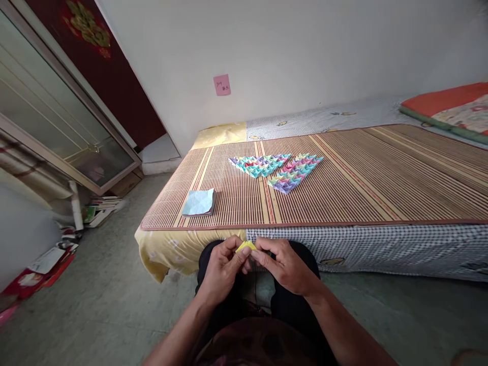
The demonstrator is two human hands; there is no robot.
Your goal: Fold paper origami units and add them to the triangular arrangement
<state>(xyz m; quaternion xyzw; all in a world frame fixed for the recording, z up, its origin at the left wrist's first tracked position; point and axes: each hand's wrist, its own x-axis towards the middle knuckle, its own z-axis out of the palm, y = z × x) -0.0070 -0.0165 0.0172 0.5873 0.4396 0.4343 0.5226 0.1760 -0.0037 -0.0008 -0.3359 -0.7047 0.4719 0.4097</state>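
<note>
A small folded piece of yellow paper [246, 246] is pinched between my two hands, above my knees at the bed's front edge. My left hand [226, 262] grips its left side, thumb on the near face. On its right side my right hand [280, 262] closes with thumb and forefinger. Fingers cover much of the paper, so its full shape is hidden. Ahead on the mat lie two groups of folded paper pieces in several colours, a left group [259, 165] and a right group [295, 173]. A stack of light blue square paper [198, 202] rests to the left.
A striped bamboo mat [343, 193] covers the bed, over a checked sheet [381, 244] and yellow cloth [175, 249]. A folded orange quilt [450, 104] lies at the far right. One pink note [221, 85] sticks to the wall. Books [104, 206] lie on the left floor.
</note>
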